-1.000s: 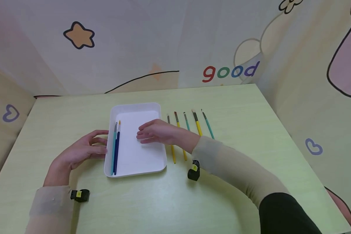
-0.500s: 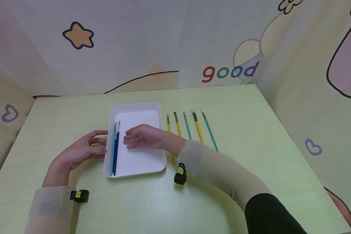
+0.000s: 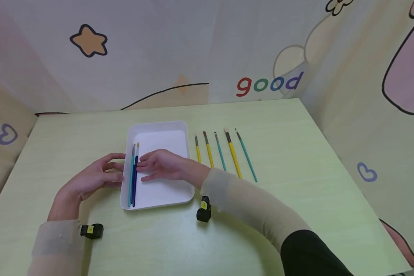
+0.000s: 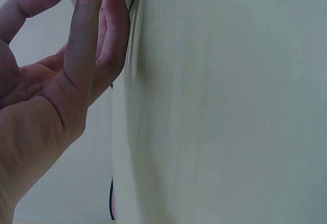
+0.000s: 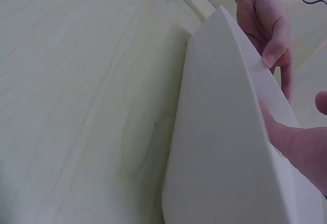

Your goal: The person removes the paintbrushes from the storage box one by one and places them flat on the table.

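Observation:
The white tray [image 3: 165, 191] lies on the table, with a teal paintbrush [image 3: 130, 184] and a dark blue paintbrush [image 3: 134, 188] side by side along its left wall. My left hand [image 3: 94, 174] is at the tray's left outer wall, fingertips right at the rim and fingers loosely bent. In the left wrist view, a corner of the tray shows behind the fingers of that hand [image 4: 76, 55]. Reaching over the tray floor, my right hand [image 3: 162, 165] has its fingertips right beside the dark blue brush, fingers spread. The right wrist view shows its thumb [image 5: 299, 142] inside the tray wall.
Several more paintbrushes lie in a row right of the tray, among them a thick yellow one [image 3: 232, 153], a thin yellow one [image 3: 208, 147] and a teal one [image 3: 246, 155]. My right forearm hides some of their lower ends. A printed curtain [image 3: 158, 50] stands behind the table.
My right hand has moved left across the tray, from its right half to the brushes at the left wall. My left hand has stayed at the tray's left side.

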Tool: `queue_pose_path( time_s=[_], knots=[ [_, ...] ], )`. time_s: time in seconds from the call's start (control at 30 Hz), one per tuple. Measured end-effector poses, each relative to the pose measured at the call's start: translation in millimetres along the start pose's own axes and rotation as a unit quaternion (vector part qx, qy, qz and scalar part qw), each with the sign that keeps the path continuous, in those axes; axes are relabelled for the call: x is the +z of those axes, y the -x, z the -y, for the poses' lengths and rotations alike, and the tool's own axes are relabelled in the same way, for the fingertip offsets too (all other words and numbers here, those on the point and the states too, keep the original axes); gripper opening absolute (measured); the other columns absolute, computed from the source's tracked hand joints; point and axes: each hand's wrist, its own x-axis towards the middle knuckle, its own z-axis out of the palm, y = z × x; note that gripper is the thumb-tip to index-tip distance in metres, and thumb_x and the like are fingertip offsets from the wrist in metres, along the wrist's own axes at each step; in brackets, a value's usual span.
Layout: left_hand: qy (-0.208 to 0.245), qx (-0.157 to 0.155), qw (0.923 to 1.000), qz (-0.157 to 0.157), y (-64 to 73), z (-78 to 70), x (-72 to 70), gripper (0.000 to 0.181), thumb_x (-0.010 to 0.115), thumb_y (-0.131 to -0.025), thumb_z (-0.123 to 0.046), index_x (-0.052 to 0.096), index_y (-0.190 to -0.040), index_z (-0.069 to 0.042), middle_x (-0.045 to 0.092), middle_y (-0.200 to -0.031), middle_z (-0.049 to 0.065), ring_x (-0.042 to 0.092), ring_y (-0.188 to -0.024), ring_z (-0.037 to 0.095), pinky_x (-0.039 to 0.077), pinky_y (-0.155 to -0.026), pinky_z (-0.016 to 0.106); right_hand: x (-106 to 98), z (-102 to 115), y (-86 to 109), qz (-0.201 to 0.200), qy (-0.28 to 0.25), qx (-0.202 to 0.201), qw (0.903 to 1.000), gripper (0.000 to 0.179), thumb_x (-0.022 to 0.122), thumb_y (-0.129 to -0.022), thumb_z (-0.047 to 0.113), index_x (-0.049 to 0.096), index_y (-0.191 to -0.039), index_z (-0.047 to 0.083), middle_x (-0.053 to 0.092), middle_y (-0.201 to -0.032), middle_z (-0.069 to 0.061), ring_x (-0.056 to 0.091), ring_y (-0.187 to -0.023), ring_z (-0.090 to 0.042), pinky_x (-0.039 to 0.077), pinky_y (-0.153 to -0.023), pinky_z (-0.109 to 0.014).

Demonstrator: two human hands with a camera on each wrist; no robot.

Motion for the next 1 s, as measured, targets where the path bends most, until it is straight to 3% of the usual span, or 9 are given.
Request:
queue_pose_path(
  time_s=[0.23,0.6,1.0],
  knots=[
    [0.004,-0.001,1.0000,0.003,-1.1,0.4,0.6,0.081,0.070,-0.095,-0.009,0.022,-0.161,-0.006,0.044,-0.142,0.028,0.063,-0.113,0.032,0.057,-0.093,0.033,1.0,-4.5,-9.1,-0.009,0.003,0.000,1.0000,0.057,0.039,-0.098,-0.009,0.029,-0.153,-0.013,0.050,-0.146,-0.027,0.048,-0.138,-0.038,0.042,-0.112,-0.051],
    [0.013,0.006,0.9999,0.009,-3.1,4.7,-3.4,0.079,0.069,-0.095,-0.006,0.023,-0.160,-0.006,0.044,-0.140,0.029,0.065,-0.108,0.027,0.058,-0.091,0.033,8.6,-5.1,-17.1,-0.029,0.084,-0.021,0.9958,0.050,0.056,-0.099,-0.010,0.042,-0.147,-0.014,0.064,-0.131,-0.024,0.060,-0.127,-0.032,0.049,-0.106,-0.044],
    [0.015,0.013,0.9997,0.013,-2.2,3.9,-3.6,0.078,0.068,-0.095,-0.005,0.023,-0.159,-0.004,0.045,-0.138,0.030,0.065,-0.107,0.027,0.058,-0.091,0.034,18.6,-16.2,-33.7,-0.065,0.217,-0.082,0.9706,0.039,0.061,-0.099,-0.005,0.055,-0.136,-0.013,0.068,-0.101,-0.010,0.066,-0.088,-0.017,0.061,-0.082,-0.033]
  ],
)
